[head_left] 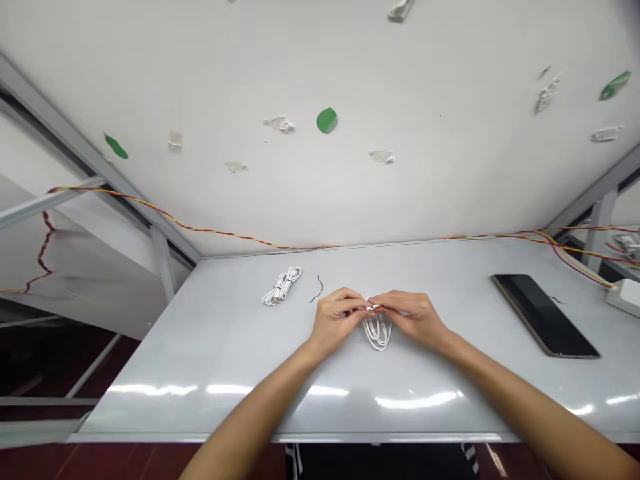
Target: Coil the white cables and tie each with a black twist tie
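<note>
A looped white cable [378,333] hangs between my hands, low over the grey table. My left hand [340,317] pinches it from the left and my right hand [413,317] from the right, fingertips almost meeting. A small orange bit [379,308] shows at the right fingertips; I cannot make out what it is. To the left lies a second white cable [283,287], coiled and bound with a dark tie. A loose black twist tie [317,289] rests between that bundle and my left hand.
A dark tablet or large phone [545,313] lies at the right, with a thin black tie [557,300] beside it. A white power strip [625,297] stands at the right edge. Twisted red and yellow wires [240,235] run along the white back panel [300,193].
</note>
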{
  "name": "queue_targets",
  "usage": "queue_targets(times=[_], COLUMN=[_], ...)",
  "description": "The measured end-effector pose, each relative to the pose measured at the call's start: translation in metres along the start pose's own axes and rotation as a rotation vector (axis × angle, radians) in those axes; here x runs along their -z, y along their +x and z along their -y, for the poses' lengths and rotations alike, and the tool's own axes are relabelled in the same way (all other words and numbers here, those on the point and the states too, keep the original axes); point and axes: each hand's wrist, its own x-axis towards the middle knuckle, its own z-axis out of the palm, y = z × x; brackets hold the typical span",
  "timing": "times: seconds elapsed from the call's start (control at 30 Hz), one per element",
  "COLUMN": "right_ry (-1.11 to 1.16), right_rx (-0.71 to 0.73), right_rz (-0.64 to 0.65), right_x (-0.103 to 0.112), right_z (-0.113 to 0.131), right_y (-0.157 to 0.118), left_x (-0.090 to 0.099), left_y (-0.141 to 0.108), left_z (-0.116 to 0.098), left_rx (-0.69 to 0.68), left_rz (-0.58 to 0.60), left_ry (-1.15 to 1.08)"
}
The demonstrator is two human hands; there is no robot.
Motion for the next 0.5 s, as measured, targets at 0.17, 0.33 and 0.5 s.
queue_targets(times=[0.17,0.33,0.5], right_ry=[0.006,0.029,0.092], right_rx=[0.004,0.003,-0.268], right_rz=[0.004,0.008,-0.276], right_x=[-0.001,-0.001,0.028], right_z=[0.001,0.005,0.0], right_y=[0.001,0.002,0.012], left_x=[0.0,-0.003,0.017], left_y=[-0.001,-0.002,0.013], left_z=[-0.002,-0.003,-0.004], left_rx=[0.012,0.026,0.295], left_rz=[0.006,0.0,-0.254], left_ry=[-0.018,-0.037,-0.038])
